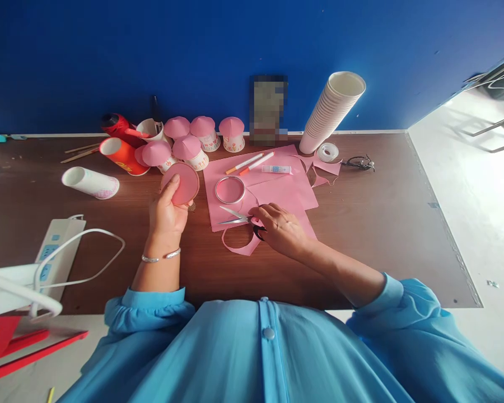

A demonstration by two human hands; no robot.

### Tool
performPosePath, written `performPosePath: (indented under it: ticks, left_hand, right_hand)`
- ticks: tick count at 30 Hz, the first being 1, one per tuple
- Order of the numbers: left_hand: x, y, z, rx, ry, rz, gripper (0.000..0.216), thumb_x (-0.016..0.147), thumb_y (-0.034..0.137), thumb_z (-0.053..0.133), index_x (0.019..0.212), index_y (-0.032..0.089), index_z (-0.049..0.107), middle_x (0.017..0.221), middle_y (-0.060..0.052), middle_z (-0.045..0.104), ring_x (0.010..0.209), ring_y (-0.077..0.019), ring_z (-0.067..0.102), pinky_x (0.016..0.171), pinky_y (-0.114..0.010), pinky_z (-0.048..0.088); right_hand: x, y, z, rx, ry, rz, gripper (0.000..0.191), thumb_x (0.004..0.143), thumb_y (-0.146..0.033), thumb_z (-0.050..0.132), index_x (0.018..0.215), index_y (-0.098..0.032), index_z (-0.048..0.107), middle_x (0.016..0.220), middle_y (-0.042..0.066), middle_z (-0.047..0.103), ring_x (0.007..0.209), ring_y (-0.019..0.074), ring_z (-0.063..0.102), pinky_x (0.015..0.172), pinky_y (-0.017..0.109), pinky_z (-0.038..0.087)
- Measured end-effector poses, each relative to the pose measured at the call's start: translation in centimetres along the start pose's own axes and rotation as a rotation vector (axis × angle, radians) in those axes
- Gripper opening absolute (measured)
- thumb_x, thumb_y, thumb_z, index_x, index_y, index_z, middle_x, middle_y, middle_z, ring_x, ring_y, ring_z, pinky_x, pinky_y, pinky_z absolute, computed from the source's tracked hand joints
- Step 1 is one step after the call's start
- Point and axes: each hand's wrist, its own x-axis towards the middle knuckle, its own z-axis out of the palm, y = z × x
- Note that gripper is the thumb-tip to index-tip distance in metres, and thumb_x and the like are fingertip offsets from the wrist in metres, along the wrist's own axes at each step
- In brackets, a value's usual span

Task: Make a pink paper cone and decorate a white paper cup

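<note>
Between thumb and fingers my left hand (170,207) holds a round pink paper disc (186,183) over the table. My right hand (283,226) is closed around the handles of a pair of scissors (234,218), blades parted and pointing left, low over the pink paper sheets (273,193). Just below the scissors lies a curved pink paper offcut (239,249). A round ring-shaped lid or tape roll (230,190) rests on the sheets beyond the blades. Two markers (252,163) and a glue stick (276,169) lie farther back on the paper.
Several small paper cups with pink cone tops (201,134) stand along the blue wall. A tall stack of white cups (331,112) leans at back right beside a tape roll (327,151). At left are a red canister (124,157), a white cup (90,183) and a power strip (59,252).
</note>
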Motion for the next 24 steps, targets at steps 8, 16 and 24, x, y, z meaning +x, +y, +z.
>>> performPosePath:
  ticks: [8,16,24]
  left_hand:
    - [0.2,-0.6,-0.1,0.009,-0.011,-0.024,0.04,0.051,0.033,0.096,0.08,0.02,0.071,0.074,0.003,0.07,0.06,-0.0109,0.062,0.04,-0.02,0.038]
    - [0.8,-1.3,-0.6,0.035,-0.068,0.002,0.037,0.059,0.034,0.094,0.086,0.021,0.071,0.077,0.002,0.069,0.062,-0.0106,0.061,0.043,-0.021,0.035]
    - [1.1,-1.7,-1.1,0.031,-0.047,-0.01,0.037,0.062,0.033,0.093,0.09,0.022,0.072,0.087,0.0,0.074,0.072,-0.0119,0.067,0.048,-0.02,0.04]
  right_hand:
    - [0.9,-1.1,-0.1,-0.05,-0.158,-0.033,0.022,0.097,-0.014,0.059,0.117,-0.018,0.067,0.103,0.01,0.079,0.094,0.0238,0.069,0.071,0.031,0.044]
    - [0.1,0.4,-2.7,0.173,0.185,0.042,0.033,0.086,-0.008,0.065,0.116,-0.021,0.066,0.098,0.004,0.076,0.087,0.0189,0.069,0.074,0.028,0.048]
    - [-0.7,-4.0,0.7,-0.134,-0.099,-0.409,0.034,0.104,-0.007,0.046,0.131,-0.015,0.064,0.097,0.011,0.075,0.09,0.0224,0.067,0.082,0.036,0.055]
